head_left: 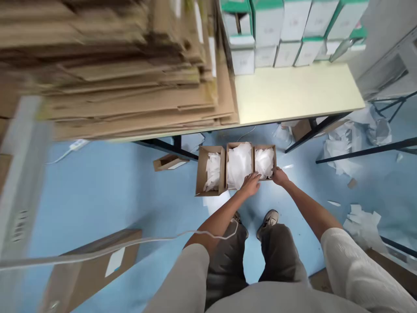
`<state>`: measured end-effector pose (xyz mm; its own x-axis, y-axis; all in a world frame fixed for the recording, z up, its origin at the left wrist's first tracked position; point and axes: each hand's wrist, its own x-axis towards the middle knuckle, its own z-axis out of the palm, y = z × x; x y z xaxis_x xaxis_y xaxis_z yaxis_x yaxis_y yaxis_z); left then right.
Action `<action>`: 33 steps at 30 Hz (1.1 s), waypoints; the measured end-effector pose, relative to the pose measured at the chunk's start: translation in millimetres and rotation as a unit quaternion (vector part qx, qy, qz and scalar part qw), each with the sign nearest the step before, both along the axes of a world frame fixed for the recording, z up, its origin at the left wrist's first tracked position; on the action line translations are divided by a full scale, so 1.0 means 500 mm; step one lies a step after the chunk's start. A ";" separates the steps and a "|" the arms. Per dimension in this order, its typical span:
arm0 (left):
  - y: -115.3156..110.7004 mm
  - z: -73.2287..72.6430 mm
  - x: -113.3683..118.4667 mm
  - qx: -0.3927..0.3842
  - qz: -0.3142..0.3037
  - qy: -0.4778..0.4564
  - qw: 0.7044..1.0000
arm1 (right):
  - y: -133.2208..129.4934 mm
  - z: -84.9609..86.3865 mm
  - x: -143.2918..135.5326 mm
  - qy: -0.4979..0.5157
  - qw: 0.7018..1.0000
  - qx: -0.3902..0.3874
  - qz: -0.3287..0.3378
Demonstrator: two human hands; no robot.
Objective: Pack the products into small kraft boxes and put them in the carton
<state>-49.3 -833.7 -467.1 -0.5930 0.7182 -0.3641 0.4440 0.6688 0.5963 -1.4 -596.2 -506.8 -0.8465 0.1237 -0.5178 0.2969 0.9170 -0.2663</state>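
Note:
Three open cardboard boxes holding white paper-like pieces stand side by side on the blue floor: a left box, a middle box and a smaller right box. My left hand reaches to the near edge where the middle and right boxes meet, its fingers stretched out over that corner. My right hand is closed on the near right corner of the smaller box. White pieces fill that box up to about its rim. My fingertips are partly hidden at the box edges.
Flattened cardboard is stacked on the table above the boxes, beside green-and-white cartons. Black table legs stand nearby. Paper scraps litter the floor at right. A white cable crosses at left above a large carton.

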 end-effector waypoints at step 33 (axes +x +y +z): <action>0.063 -0.281 -0.119 0.008 -0.041 0.138 0.990 | 0.019 -0.282 -0.200 0.007 0.999 0.048 -0.012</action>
